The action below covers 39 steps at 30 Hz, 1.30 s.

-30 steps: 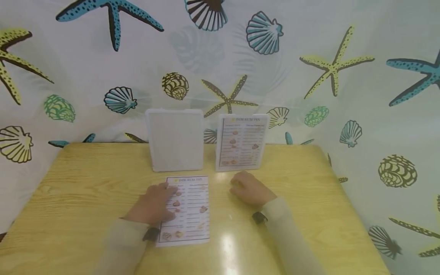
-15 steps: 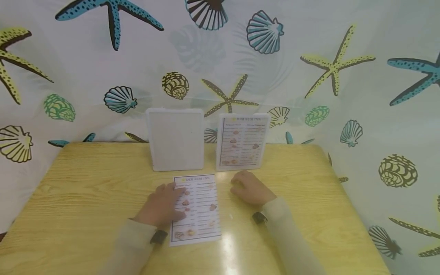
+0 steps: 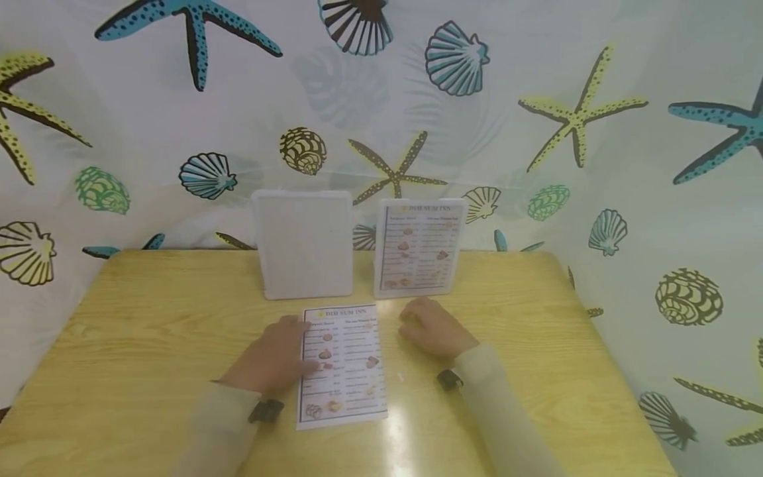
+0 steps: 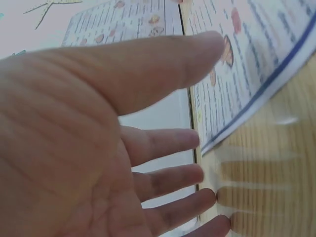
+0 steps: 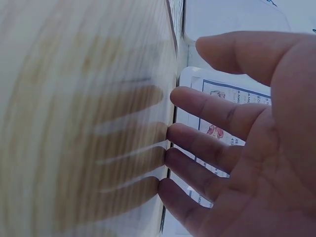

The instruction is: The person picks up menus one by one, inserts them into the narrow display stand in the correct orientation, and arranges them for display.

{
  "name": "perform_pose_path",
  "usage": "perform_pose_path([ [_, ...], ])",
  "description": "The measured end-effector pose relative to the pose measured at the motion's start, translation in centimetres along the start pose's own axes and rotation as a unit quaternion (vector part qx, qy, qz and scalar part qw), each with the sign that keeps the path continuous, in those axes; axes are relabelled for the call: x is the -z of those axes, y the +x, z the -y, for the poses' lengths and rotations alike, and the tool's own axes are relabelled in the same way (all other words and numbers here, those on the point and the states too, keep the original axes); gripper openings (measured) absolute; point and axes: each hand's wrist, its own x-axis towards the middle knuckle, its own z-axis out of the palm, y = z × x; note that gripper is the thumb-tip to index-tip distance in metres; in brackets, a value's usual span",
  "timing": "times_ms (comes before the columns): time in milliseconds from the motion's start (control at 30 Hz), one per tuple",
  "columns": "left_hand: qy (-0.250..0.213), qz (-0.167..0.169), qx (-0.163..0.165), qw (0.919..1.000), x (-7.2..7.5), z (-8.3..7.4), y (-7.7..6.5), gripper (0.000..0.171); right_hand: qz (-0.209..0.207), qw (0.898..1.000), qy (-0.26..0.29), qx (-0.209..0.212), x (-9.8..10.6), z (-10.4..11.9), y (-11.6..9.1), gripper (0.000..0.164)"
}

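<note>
A printed menu sheet (image 3: 352, 377) headed "DIM SUM INN" lies flat on the wooden table. My left hand (image 3: 265, 358) is at its left edge, the index finger and thumb overlapping the margin in the head view. In the left wrist view the thumb of that hand (image 4: 143, 69) stretches over the sheet (image 4: 261, 44), while the other fingers point past its corner, loosely spread. To the right of the paper, my right hand (image 3: 438, 330) rests on the table holding nothing. The right wrist view shows its relaxed fingers (image 5: 212, 108) with their tips on the tabletop.
Behind the sheet stands a blank white board (image 3: 306, 245). Beside it, a second white stand (image 3: 420, 248) carries a matching menu. A curtain (image 3: 507, 146) with shells and starfish hangs behind the wooden table (image 3: 149, 331).
With my left hand on it, the menu sheet slid right along the table. The left hand then drew back slightly left while the sheet stayed nearly in place. My right hand kept still.
</note>
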Motion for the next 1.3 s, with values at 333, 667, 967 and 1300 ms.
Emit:
perform_pose_path([
  [333,0.006,-0.01,0.023,0.9997,1.7,-0.4,-1.3,0.058,0.043,0.999,-0.019,0.01,-0.1,1.3,0.0,0.035],
  [667,-0.011,-0.005,0.034,0.9993,1.0,-0.4,-0.6,0.058,0.077,0.997,-0.013,0.012,-0.5,3.3,-0.8,0.037],
  [967,-0.009,0.016,0.027,0.9995,0.6,-1.0,-0.1,0.061,0.053,0.998,-0.022,0.022,-0.8,3.7,-0.9,0.037],
  [1300,0.015,0.007,0.004,0.9999,0.2,-1.4,-0.2,0.039,0.076,0.996,0.03,0.033,-0.7,4.0,-0.6,0.04],
])
